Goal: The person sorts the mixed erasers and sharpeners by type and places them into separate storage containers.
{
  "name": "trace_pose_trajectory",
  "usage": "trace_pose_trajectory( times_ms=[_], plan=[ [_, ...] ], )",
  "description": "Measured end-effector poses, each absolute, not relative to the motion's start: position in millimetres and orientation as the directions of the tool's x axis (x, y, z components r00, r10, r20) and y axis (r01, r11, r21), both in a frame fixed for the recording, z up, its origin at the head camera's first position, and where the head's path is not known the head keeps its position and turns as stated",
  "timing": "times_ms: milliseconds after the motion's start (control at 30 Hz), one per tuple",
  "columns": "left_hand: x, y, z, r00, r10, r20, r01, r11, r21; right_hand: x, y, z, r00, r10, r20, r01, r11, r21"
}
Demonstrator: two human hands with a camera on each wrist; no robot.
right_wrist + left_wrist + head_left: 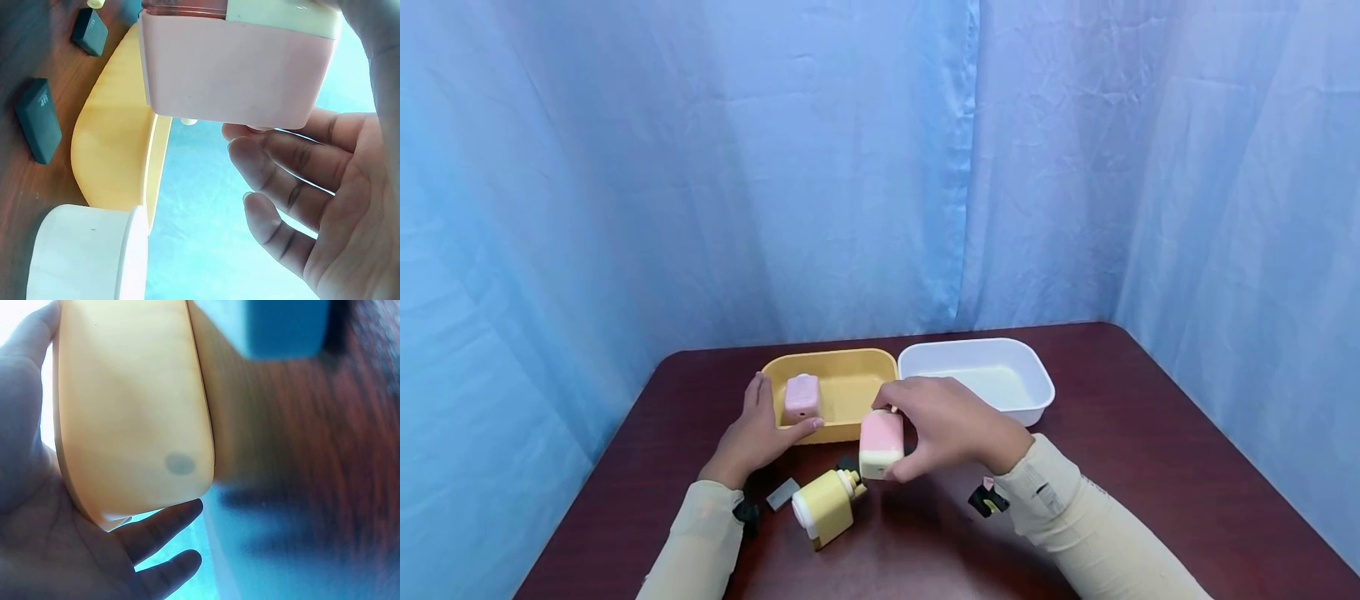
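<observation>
My right hand [951, 423] grips a pink-and-cream pencil sharpener [881, 442], thumb low on it and fingers at its top, in front of the yellow bin [842, 432]. In the right wrist view, a clear reddish window shows beside the cream part of this sharpener [234, 69], and the other fingers spread below it. My left hand [760, 437] holds the bin's near left corner, with the thumb at the front rim and the fingers along the left end. Inside the bin stands a second, pink pencil sharpener [802, 397] with a small hole in front.
A yellow sharpener [827, 507] with a white end lies tilted on the dark table. Near it is a small grey block [783, 494]; two dark blocks with pale print [39, 122] show in the right wrist view. The white bin [1041, 400] stands right beside the yellow one.
</observation>
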State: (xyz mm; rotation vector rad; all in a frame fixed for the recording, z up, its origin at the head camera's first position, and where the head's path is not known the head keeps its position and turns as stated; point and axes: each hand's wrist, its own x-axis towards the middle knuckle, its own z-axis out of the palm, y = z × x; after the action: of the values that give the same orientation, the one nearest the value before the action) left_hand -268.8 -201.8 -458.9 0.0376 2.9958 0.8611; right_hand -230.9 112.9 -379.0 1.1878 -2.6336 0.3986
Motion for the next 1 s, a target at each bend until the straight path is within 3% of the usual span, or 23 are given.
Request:
trace_pose_trajectory(
  times_ms=[1000],
  plan=[
    [-271.0, -199.1, -460.0, -1.0, 0.015, -0.009, 0.008, 0.841, 0.541, -267.7, 100.0, -358.8, -0.68, -0.675, 0.287, -0.732, 0.647, -0.213]
  ],
)
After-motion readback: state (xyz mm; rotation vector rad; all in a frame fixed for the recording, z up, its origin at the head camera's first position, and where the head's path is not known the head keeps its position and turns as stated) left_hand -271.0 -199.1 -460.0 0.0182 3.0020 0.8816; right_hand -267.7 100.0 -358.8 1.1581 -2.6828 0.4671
